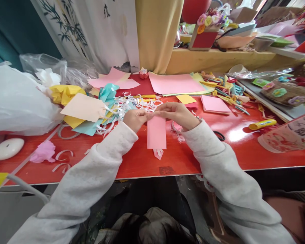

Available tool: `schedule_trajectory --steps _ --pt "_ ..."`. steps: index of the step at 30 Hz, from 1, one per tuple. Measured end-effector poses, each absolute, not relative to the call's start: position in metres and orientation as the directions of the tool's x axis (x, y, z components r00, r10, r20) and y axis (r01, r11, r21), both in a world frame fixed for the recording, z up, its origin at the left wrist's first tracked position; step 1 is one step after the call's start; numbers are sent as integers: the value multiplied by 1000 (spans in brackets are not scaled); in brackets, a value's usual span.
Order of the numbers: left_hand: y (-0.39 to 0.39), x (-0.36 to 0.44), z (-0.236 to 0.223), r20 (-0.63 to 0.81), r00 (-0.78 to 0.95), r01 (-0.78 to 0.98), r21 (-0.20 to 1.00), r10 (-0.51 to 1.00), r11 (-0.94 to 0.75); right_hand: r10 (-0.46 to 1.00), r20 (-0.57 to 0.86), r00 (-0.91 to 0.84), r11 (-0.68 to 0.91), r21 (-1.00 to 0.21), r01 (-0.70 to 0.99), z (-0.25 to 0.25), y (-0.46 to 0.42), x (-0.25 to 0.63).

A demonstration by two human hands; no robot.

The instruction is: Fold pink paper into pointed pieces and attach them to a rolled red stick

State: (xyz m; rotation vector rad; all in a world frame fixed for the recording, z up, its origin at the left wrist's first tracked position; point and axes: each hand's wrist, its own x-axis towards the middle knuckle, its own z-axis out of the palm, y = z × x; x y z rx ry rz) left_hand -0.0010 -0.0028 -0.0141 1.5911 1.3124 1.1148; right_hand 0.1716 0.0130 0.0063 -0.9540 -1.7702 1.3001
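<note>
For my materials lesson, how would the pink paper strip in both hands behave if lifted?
The pink paper strip is probably light: left hand and right hand pinch only its far end. Looking thin, it may bend or crease.

We find our left forearm (pixel 99 166) and right forearm (pixel 218 159) angled forward and inward, both sleeved. Our left grip (pixel 136 120) and right grip (pixel 177 115) stand close together, each pinching, the right one's fingers (pixel 168 106) arched.
</note>
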Motion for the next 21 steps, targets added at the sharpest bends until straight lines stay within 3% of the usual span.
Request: schedule_trajectory --steps 6,12,17,21 --pt "-11 10 -15 204 96 475 851 974 -225 873 310 -377 439 -835 331 -3 9 157" --pt "-14 20 -15 235 78 588 774 969 -235 890 340 -303 455 -705 544 3 8 162" --pt "-15 19 -14 300 90 595 748 950 -293 866 255 -430 473 -695 542 12 4 167" --pt "-18 21 -12 312 63 630 724 948 -280 886 297 -356 463 -618 636 15 -1 165"
